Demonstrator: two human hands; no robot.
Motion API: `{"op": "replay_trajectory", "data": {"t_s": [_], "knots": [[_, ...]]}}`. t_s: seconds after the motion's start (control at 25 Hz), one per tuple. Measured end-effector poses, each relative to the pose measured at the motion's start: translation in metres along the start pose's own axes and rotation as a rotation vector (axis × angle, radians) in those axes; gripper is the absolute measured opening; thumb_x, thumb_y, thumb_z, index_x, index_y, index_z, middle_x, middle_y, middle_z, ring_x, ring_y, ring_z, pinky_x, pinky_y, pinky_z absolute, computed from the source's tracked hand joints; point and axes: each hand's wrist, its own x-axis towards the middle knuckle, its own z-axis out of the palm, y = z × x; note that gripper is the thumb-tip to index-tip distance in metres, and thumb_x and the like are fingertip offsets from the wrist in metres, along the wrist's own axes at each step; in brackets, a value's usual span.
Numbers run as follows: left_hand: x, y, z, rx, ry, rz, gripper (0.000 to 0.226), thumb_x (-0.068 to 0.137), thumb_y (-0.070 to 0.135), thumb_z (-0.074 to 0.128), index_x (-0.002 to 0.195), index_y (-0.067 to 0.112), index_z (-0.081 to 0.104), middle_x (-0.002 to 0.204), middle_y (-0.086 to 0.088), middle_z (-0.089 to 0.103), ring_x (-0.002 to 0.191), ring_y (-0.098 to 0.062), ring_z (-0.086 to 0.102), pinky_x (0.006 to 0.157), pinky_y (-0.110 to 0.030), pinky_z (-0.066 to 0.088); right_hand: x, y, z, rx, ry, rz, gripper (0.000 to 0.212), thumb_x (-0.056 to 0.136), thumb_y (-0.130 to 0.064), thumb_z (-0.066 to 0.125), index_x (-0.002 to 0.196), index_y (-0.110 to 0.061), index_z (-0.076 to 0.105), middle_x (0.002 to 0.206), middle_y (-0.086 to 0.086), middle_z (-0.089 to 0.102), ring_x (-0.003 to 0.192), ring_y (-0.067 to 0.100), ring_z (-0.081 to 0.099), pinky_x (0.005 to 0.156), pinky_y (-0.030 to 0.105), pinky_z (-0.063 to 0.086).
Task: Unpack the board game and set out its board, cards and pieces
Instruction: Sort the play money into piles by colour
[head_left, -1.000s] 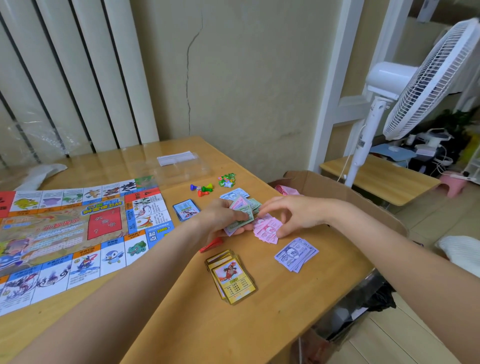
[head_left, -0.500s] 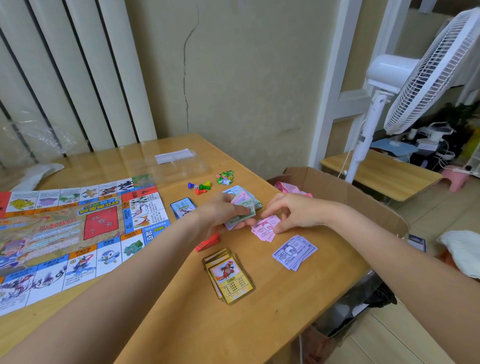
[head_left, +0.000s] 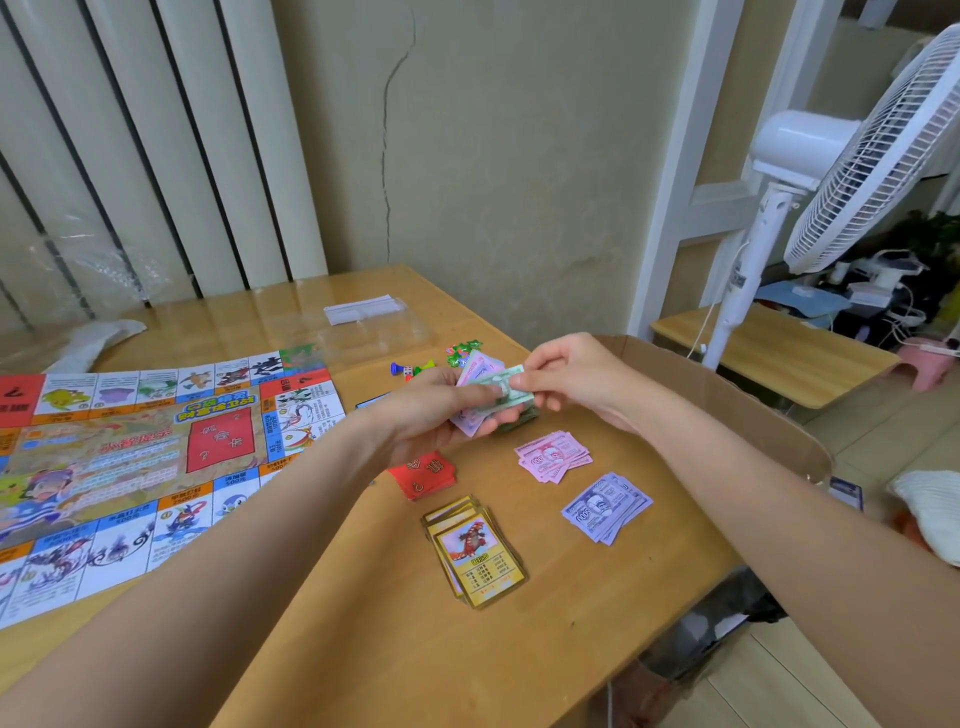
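Wooden surface (head_left: 545, 649) already carries board (head_left: 130, 467) at nine o'clock, cards (head_left: 475, 551), sorted notes (head_left: 553, 456); left hand (head_left: 441, 410) grips unsorted money (head_left: 491, 397), right hand (head_left: 571, 374) fingers pinching one.

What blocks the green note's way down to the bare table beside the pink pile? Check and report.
Nothing visible. The right hand pinches the green note atop the wad in the left hand; the table right of the pink pile shows bare wood.
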Motion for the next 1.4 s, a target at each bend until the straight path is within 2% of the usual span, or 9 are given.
{"op": "replay_trajectory", "data": {"t_s": [0.16, 0.32, 0.48, 0.6, 0.68, 0.8, 1.0, 1.2, 1.4], "knots": [[-0.001, 0.013, -0.016, -0.155, 0.14, 0.067, 0.019, 0.097, 0.0, 0.038, 0.094, -0.006, 0.055, 0.076, -0.017, 0.069, 0.059, -0.017, 0.07, 0.061, -0.025, 0.057, 0.021, -0.002, -0.001, -0.024, 0.133, 0.026, 0.011, 0.081, -0.009, 0.07, 0.081, -0.002, 0.061, 0.054, 0.004, 0.049, 0.031, 0.0, 0.039, 0.036, 0.012, 0.031], [-0.008, 0.006, -0.041, -0.036, 0.184, 0.02, 0.017, 0.095, -0.003, 0.041, 0.092, -0.004, 0.057, 0.069, -0.012, 0.071, 0.058, -0.014, 0.069, 0.056, -0.022, 0.057, 0.04, 0.006, 0.002, -0.185, -0.021, 0.058, 0.017, 0.077, -0.01, 0.075, 0.067, -0.007, 0.061, 0.043, -0.003, 0.048, 0.04, 0.008, 0.04, 0.038, 0.015, 0.031], [-0.005, 0.001, -0.05, -0.005, 0.21, -0.019, 0.013, 0.093, -0.005, 0.046, 0.091, -0.002, 0.059, 0.073, -0.011, 0.07, 0.058, -0.013, 0.069, 0.056, -0.022, 0.058, 0.047, 0.019, 0.002, -0.616, -0.055, 0.146, 0.024, 0.072, -0.021, 0.079, 0.062, -0.016, 0.058, 0.055, -0.005, 0.052, 0.05, 0.008, 0.043, 0.048, 0.018, 0.035], [0.005, -0.002, -0.047, 0.087, 0.241, -0.031, 0.013, 0.09, -0.003, 0.052, 0.087, 0.006, 0.061, 0.082, -0.008, 0.067, 0.065, -0.012, 0.066, 0.064, -0.022, 0.055, 0.047, 0.022, 0.004, -0.71, -0.011, 0.12, 0.031, 0.071, -0.024, 0.08, 0.064, -0.02, 0.05, 0.066, -0.009, 0.051, 0.057, 0.003, 0.044, 0.053, 0.018, 0.036], [0.012, -0.005, -0.045, 0.121, 0.258, -0.029, 0.014, 0.089, -0.003, 0.055, 0.085, 0.009, 0.062, 0.077, -0.004, 0.068, 0.061, -0.009, 0.065, 0.062, -0.019, 0.054, 0.046, 0.015, 0.004, -0.595, 0.024, 0.063, 0.03, 0.077, -0.025, 0.075, 0.064, -0.017, 0.05, 0.063, -0.005, 0.051, 0.054, 0.005, 0.043, 0.049, 0.018, 0.033], [0.019, -0.004, -0.04, 0.092, 0.278, 0.006, 0.013, 0.088, -0.003, 0.056, 0.088, 0.008, 0.062, 0.069, -0.001, 0.069, 0.055, -0.008, 0.064, 0.056, -0.019, 0.052, 0.04, -0.004, 0.009, -0.202, -0.099, 0.022, 0.025, 0.087, -0.027, 0.064, 0.071, -0.009, 0.059, 0.058, -0.001, 0.058, 0.044, 0.008, 0.049, 0.041, 0.016, 0.033], [0.021, -0.004, -0.028, 0.099, 0.227, 0.008, 0.011, 0.093, 0.01, 0.052, 0.088, 0.01, 0.061, 0.062, 0.001, 0.067, 0.048, -0.005, 0.061, 0.045, -0.014, 0.047, 0.035, -0.01, 0.014, -0.191, -0.163, 0.004, 0.009, 0.08, -0.005, 0.07, 0.08, -0.004, 0.061, 0.049, 0.002, 0.058, 0.036, 0.001, 0.05, 0.039, 0.015, 0.032], [0.013, -0.01, -0.022, 0.065, 0.1, -0.046, 0.012, 0.092, 0.004, 0.052, 0.095, 0.002, 0.063, 0.078, -0.008, 0.07, 0.06, -0.012, 0.068, 0.059, -0.022, 0.058, 0.013, -0.004, -0.014, -0.141, -0.243, 0.106, 0.005, 0.081, 0.0, 0.067, 0.08, -0.002, 0.063, 0.061, 0.008, 0.056, 0.043, 0.003, 0.049, 0.044, 0.015, 0.035], [0.011, -0.01, -0.013, 0.205, 0.114, -0.029, 0.009, 0.087, 0.005, 0.06, 0.092, 0.011, 0.066, 0.089, -0.008, 0.069, 0.071, -0.014, 0.065, 0.076, -0.028, 0.054, 0.002, -0.004, -0.018, -0.06, -0.225, 0.092, 0.007, 0.081, -0.001, 0.067, 0.082, -0.005, 0.063, 0.069, 0.006, 0.059, 0.049, 0.003, 0.051, 0.05, 0.017, 0.039]]}}
